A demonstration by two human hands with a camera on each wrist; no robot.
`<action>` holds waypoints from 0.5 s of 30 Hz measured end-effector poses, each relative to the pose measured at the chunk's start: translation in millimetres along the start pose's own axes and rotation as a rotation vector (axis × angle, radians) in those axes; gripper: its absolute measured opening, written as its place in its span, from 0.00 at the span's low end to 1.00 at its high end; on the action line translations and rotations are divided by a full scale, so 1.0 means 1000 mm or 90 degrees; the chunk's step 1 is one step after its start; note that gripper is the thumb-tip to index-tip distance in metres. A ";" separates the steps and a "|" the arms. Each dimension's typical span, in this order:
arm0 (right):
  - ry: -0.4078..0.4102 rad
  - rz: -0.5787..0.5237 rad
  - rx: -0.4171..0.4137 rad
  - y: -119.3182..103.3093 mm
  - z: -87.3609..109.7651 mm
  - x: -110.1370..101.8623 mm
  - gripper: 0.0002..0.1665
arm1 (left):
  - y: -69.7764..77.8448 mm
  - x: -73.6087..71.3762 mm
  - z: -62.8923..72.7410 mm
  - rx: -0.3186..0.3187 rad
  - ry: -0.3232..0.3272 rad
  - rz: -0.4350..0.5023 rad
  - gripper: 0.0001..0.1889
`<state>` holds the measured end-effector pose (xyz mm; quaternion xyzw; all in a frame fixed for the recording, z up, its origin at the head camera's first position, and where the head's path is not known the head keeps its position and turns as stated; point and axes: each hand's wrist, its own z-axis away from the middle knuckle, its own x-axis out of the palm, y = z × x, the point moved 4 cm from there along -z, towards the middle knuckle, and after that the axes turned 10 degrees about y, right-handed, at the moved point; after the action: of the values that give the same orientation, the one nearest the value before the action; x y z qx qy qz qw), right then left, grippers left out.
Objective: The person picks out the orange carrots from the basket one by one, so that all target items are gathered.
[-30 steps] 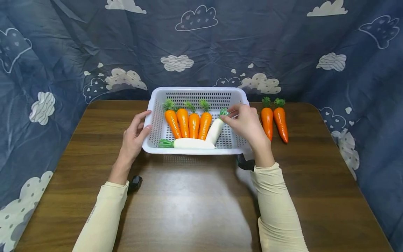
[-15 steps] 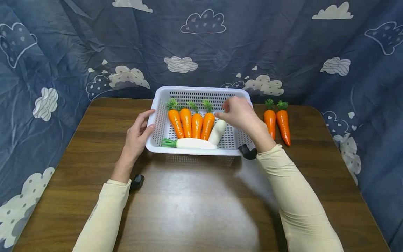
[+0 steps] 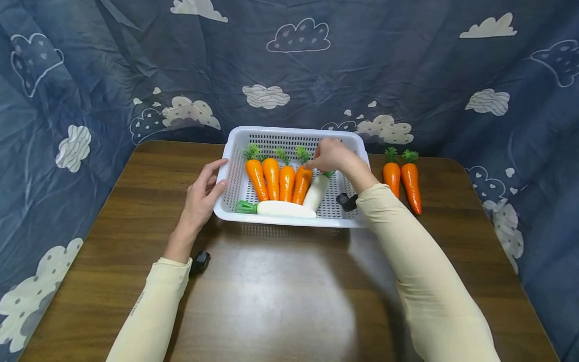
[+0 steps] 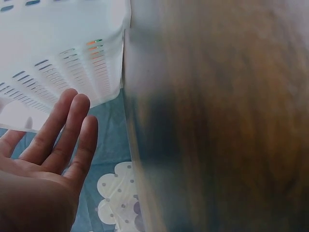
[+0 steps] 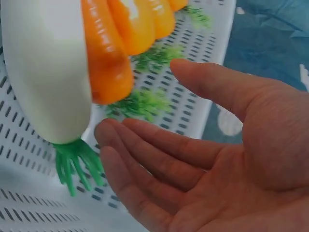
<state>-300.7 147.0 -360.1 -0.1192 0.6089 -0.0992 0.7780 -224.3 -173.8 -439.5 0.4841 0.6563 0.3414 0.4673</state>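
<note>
A white slotted plastic basket [image 3: 294,224] holds several upright orange carrots [image 3: 271,178] in a row and two white radishes. One radish [image 3: 287,209] lies sideways along the front; the other radish [image 3: 317,192] leans at the row's right end. My left hand [image 3: 201,196] rests its fingertips on the basket's left side; in the left wrist view its fingers are straight against the slotted wall. Over the right part of the basket is my right hand [image 3: 332,155]. The right wrist view shows its palm bare, fingertips beside the rightmost carrot [image 5: 108,67] and its feathery green top.
Two more carrots, a nearer-basket carrot [image 3: 391,173] and an outer carrot [image 3: 411,186], lie on the wooden table [image 3: 280,301] to the right of the basket. A dark blue curtain [image 3: 316,90] with cloud prints hangs behind and at both sides.
My right hand has let go of the leaning radish's green top and moved left towards the rightmost carrot's top. The left hand stays at the basket's side. The head view has shifted slightly.
</note>
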 end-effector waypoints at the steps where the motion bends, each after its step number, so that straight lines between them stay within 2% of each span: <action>1: -0.004 0.000 0.007 0.000 -0.002 0.002 0.22 | 0.000 0.000 -0.001 -0.001 0.000 0.000 0.26; 6: -0.015 0.023 0.007 0.002 -0.011 0.014 0.23 | 0.001 0.000 0.000 -0.009 -0.002 -0.002 0.26; 11: -0.026 0.051 0.008 0.003 -0.015 0.022 0.31 | 0.000 0.000 0.001 -0.011 0.001 0.000 0.26; 15: -0.025 0.061 -0.002 0.001 -0.016 0.027 0.30 | 0.000 0.000 0.001 -0.012 0.006 0.001 0.26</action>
<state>-309.7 139.2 -388.5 -0.0931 0.5987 -0.0581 0.7934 -223.6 -174.0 -439.7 0.4789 0.6549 0.3500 0.4682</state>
